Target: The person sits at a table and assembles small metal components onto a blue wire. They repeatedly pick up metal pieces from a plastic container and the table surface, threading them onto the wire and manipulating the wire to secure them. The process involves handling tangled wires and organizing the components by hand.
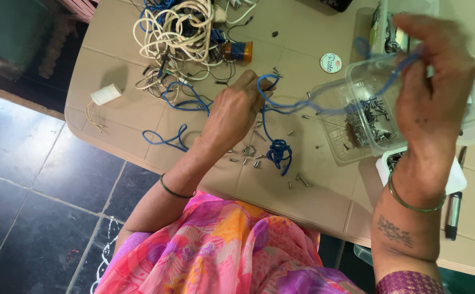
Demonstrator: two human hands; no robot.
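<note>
Wire (281, 104) — blue, thin, tangled

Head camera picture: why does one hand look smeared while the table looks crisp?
In the head view the raised right hand is motion-blurred and close to the lens, as is the blue wire it holds; the left hand, the metal screws and the beige table are sharp under soft, even light with faint shadows.

A beige table (303, 201) with rounded corners stands on a dark, glossy tiled floor (36, 179) under soft daylight
</note>
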